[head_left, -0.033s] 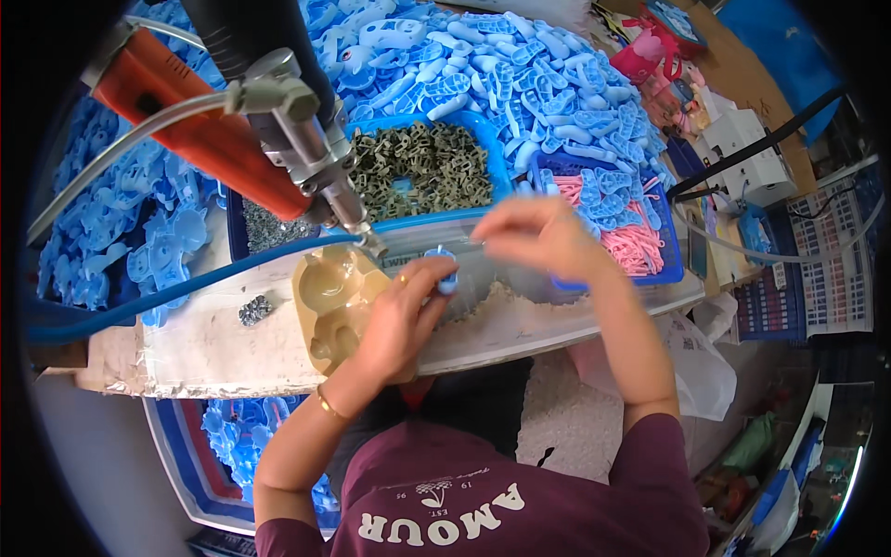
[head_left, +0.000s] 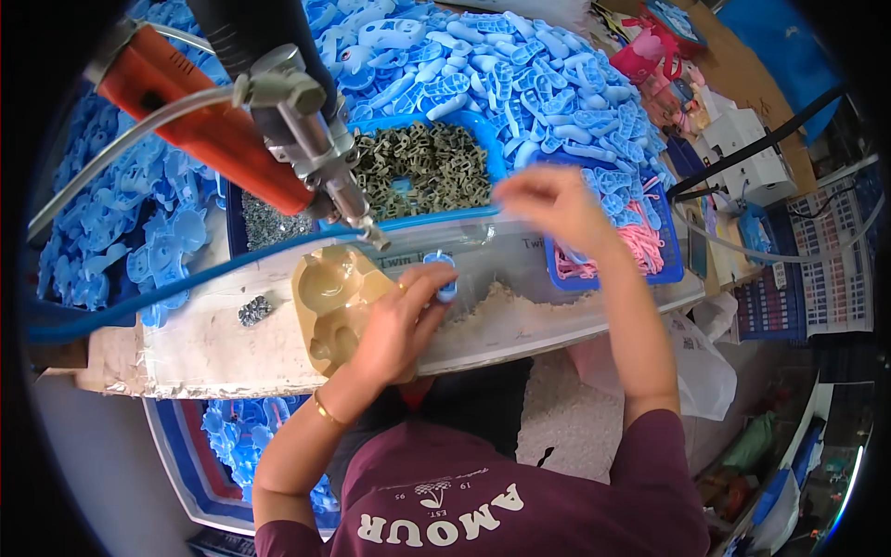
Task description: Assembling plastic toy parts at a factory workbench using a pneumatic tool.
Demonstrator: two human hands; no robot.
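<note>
My left hand [head_left: 399,320] has its fingers closed around a small light-blue plastic piece [head_left: 446,290] above the near part of the table. The rest of that piece is hidden by the fingers. Just left of it sits a tan moulded fixture [head_left: 325,295] with rounded hollows, partly behind my hand. My right hand [head_left: 561,212] is raised over the table, between a bright blue tray [head_left: 499,153] of dark metal clips and a dark blue basket [head_left: 670,265] of pink strips and blue pieces. Its fingers are smeared by motion, so any small thing in them cannot be made out.
An orange-and-black air screwdriver [head_left: 200,121] with hoses hangs over the fixture. Silver screws [head_left: 254,310] lie in a small heap left of it; more fill a dark box [head_left: 269,223]. Blue plastic parts [head_left: 455,56] are piled along the back, and a white box [head_left: 750,153] stands far right.
My right hand has moved slightly right and away from my left hand, toward the basket. My left hand stays nearly in place with the blue piece.
</note>
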